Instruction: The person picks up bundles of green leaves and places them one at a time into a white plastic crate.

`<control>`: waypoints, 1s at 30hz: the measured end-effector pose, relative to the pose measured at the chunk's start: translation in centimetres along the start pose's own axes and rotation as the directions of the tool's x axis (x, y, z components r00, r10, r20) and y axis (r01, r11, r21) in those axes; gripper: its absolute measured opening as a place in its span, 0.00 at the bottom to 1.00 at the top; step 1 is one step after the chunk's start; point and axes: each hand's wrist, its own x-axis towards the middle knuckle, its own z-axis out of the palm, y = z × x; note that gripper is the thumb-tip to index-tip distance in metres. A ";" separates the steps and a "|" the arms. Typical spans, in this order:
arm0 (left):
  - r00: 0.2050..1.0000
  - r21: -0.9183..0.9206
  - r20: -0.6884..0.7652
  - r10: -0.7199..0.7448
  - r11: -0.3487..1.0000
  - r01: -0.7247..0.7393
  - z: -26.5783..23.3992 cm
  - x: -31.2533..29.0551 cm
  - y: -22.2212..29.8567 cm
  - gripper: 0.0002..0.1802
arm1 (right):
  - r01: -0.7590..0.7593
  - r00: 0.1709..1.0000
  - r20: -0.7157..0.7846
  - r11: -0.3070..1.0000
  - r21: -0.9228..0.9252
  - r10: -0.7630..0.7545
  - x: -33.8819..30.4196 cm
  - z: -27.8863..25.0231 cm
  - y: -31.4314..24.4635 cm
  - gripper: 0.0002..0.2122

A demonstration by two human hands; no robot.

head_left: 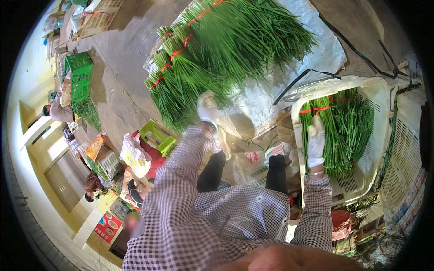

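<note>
Bundles of long green chives (244,36), tied with red bands, lie in a heap on a white sheet (332,54). My left hand (208,107), in a white glove, is at the heap's near edge; its fingers are blurred. To the right, a cream plastic crate (296,113) holds more tied chive bundles (352,131). Inside it, my gloved right hand (316,141) rests flat along the leftmost bundle, below its red band, with the fingers stretched out.
A low green stool (156,137) and a patterned bag (134,156) stand on the left. Farther off are a green crate (79,77) and people at work (61,108). A black strap (300,79) loops by the cream crate, and another crate (398,153) stands at its right.
</note>
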 end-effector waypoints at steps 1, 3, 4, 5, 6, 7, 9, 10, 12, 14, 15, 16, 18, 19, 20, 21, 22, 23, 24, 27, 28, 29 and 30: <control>0.986 0.231 -0.051 0.160 0.962 -0.144 -0.7 3.3 1.4 0.14 | -0.130 0.988 0.111 0.956 0.264 0.104 -1.2 1.6 -2.2 0.33; 0.974 0.411 -0.163 0.155 0.909 -0.076 -1.6 11.8 -0.2 0.21 | 0.148 0.988 0.077 0.962 -0.229 -0.133 -1.6 3.8 -2.5 0.38; 0.880 0.593 -0.202 0.429 0.769 -0.239 -4.3 16.9 -2.8 0.22 | 0.054 0.997 0.070 0.957 -0.286 -0.035 -1.6 5.4 -3.5 0.38; 0.910 0.557 -0.266 0.318 0.821 -0.124 -3.8 19.9 -2.8 0.23 | -0.075 0.997 0.003 0.920 -0.384 0.083 -1.6 5.5 -3.7 0.38; 0.925 0.555 -0.283 0.253 0.830 -0.057 -3.2 22.7 -2.7 0.25 | -0.131 0.991 -0.037 0.939 -0.317 0.126 -1.5 5.6 -4.6 0.36; 0.945 0.570 -0.276 0.175 0.822 0.015 -2.9 25.1 -2.6 0.28 | -0.186 0.982 -0.076 0.951 -0.249 0.172 -1.5 5.7 -5.2 0.34; 0.969 0.619 -0.245 0.009 0.771 0.150 -3.1 29.6 -2.2 0.35 | -0.085 0.992 -0.120 0.874 -0.478 0.030 -1.4 6.0 -4.4 0.26; 0.973 0.641 -0.220 -0.073 0.741 0.201 -2.9 31.5 -2.2 0.38 | -0.059 0.990 -0.139 0.839 -0.540 -0.019 -1.2 5.8 -4.0 0.26; 0.973 0.639 -0.124 -0.195 0.734 0.228 -1.9 34.8 -3.0 0.46 | -0.076 0.987 -0.156 0.807 -0.586 -0.021 -1.2 5.6 -4.4 0.25; 0.975 0.284 0.089 -0.204 0.943 0.171 -4.3 39.2 -6.6 0.49 | -0.050 0.990 -0.140 0.835 -0.548 -0.033 -0.9 6.0 -5.5 0.24; 0.966 -0.009 0.200 -0.166 0.985 0.172 -7.6 42.3 -8.0 0.49 | -0.038 0.992 -0.122 0.855 -0.517 -0.029 -0.5 7.0 -5.4 0.24; 0.956 0.178 0.139 -0.259 0.956 0.233 -5.4 40.9 -7.0 0.37 | -0.032 0.988 -0.144 0.845 -0.534 -0.053 -0.7 6.7 -5.0 0.24; 0.836 -0.623 0.174 -0.521 0.599 0.503 -8.6 45.4 -8.0 0.24 | 0.034 0.982 -0.147 0.871 -0.490 -0.122 -0.5 7.7 -4.6 0.24; 0.917 -0.396 0.219 -0.333 0.829 0.396 -7.7 43.5 -8.5 0.25 | -0.042 0.986 -0.159 0.856 -0.516 -0.047 -0.6 7.6 -5.0 0.24; 0.936 -0.257 0.234 -0.261 0.912 0.319 -7.5 41.2 -8.9 0.24 | -0.110 0.986 -0.164 0.840 -0.532 0.025 -0.6 7.5 -5.5 0.24; 0.937 -0.185 0.277 -0.213 0.945 0.270 -6.2 37.1 -8.9 0.23 | -0.173 0.981 -0.172 0.817 -0.550 0.091 -0.7 7.2 -6.2 0.24; 0.922 -0.163 0.337 -0.191 0.952 0.257 -5.4 33.1 -7.8 0.23 | -0.189 0.976 -0.195 0.807 -0.560 0.093 -0.9 6.7 -5.9 0.25; 0.911 -0.166 0.382 -0.158 0.958 0.235 -5.9 29.4 -6.2 0.22 | -0.257 0.961 -0.228 0.811 -0.525 0.157 -1.0 6.4 -6.5 0.25; 0.898 -0.192 0.420 -0.131 0.954 0.229 -7.2 25.4 -4.7 0.22 | -0.189 0.975 -0.203 0.800 -0.569 0.086 -1.1 6.3 -6.5 0.25; 0.847 -0.410 0.530 0.036 0.886 0.218 -10.5 15.2 1.3 0.27 | -0.174 0.973 -0.227 0.762 -0.623 0.036 -1.4 6.7 -3.7 0.23; 0.800 -0.297 0.599 0.039 0.939 0.176 -12.5 13.0 2.8 0.27 | -0.161 0.977 -0.212 0.771 -0.616 0.035 -1.4 7.2 -4.0 0.23; 0.747 -0.179 0.664 0.024 0.976 0.128 -14.4 10.6 4.4 0.27 | -0.150 0.980 -0.196 0.778 -0.610 0.035 -1.5 7.2 -4.6 0.23; 0.744 -0.152 0.665 -0.064 0.964 0.219 -15.6 8.7 6.2 0.26 | -0.138 0.982 -0.186 0.781 -0.608 0.029 -1.3 7.3 -4.9 0.24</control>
